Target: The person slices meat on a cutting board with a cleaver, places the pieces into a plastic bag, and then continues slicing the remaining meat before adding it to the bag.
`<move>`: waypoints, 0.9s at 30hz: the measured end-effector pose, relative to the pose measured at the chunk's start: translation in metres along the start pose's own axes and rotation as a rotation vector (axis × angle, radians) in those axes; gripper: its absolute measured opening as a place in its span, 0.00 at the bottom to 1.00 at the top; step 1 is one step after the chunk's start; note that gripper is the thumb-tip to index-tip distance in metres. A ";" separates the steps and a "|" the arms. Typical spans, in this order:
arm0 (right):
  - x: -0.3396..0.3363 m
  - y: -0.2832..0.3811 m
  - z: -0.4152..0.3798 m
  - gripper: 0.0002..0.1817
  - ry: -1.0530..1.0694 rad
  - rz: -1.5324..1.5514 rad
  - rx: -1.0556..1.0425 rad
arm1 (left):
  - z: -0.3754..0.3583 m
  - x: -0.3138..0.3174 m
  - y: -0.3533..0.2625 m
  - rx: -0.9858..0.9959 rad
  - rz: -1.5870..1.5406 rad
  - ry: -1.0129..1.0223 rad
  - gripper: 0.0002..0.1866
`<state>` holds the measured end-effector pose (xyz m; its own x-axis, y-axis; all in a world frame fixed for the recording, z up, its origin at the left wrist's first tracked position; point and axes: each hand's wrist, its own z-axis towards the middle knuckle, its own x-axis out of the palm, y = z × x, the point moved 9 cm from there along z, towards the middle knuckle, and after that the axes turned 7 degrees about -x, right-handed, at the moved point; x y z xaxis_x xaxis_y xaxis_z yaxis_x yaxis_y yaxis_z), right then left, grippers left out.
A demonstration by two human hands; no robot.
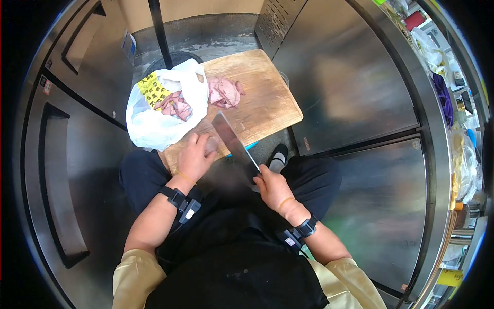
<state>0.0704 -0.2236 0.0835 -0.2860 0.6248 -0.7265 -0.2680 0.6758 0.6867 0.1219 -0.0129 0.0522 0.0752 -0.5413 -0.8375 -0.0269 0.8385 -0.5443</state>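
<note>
My right hand (274, 186) is wrapped round the handle of a cleaver (232, 141). Its broad blade slants up and left over the near part of a wooden cutting board (262, 98). At the board's near edge, the curled fingers of my left hand (194, 157) press on a small pale pink piece of meat (211, 144). The blade is apart from that piece. Farther back on the board lies a pile of sliced pink meat (225, 92). To its left, an opened white plastic bag (141, 121) holds more meat pieces (175, 106) beside a yellow printed label (153, 88).
Steel cabinet doors rise close on the left (100, 170) and right (355, 77). A dark upright pole (159, 33) stands behind the bag. My knees flank the board, with a shoe (279, 152) on the floor near it. Shelves with bags (463, 159) line the far right.
</note>
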 end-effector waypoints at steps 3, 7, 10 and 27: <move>0.006 0.004 -0.005 0.08 0.080 -0.051 0.008 | 0.000 -0.001 0.004 -0.012 -0.005 0.041 0.28; 0.011 0.006 -0.008 0.08 0.136 -0.128 0.000 | -0.001 -0.002 0.008 0.018 -0.053 0.049 0.29; 0.012 0.007 -0.009 0.08 0.157 -0.168 -0.002 | -0.001 -0.002 0.008 0.026 -0.083 0.063 0.31; 0.020 0.010 -0.006 0.07 0.229 -0.304 0.024 | 0.002 0.000 0.011 -0.009 -0.092 0.055 0.29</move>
<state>0.0566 -0.2073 0.0760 -0.3955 0.2931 -0.8704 -0.3511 0.8275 0.4382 0.1234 -0.0034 0.0466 0.0226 -0.6186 -0.7854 -0.0312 0.7848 -0.6190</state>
